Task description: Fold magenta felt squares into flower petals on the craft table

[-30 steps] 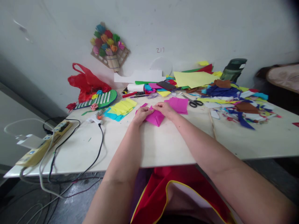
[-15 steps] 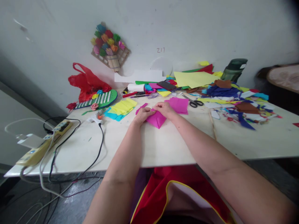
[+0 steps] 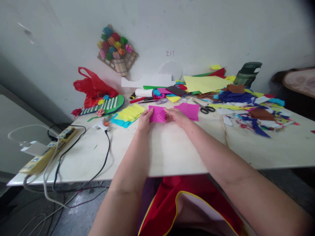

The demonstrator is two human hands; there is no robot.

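Observation:
Between my hands, over the middle of the table, is a creased magenta paper square. My left hand pinches its left edge, thumb on the front. At the right edge, my right hand grips it between thumb and fingers. Just right of that hand lies a stack of magenta paper squares, partly behind my wrist. Left of my left hand, yellow paper squares rest on blue paper squares.
Black-handled scissors lie right of the magenta stack. Coloured scraps spread across the right side, with a dark green bottle behind. A power strip with trailing cables is at left. A red plastic bag stands against the wall.
The magenta paper was a diamond pointing toward me on the table; now it is held squared and flatter between both hands, which have moved slightly apart.

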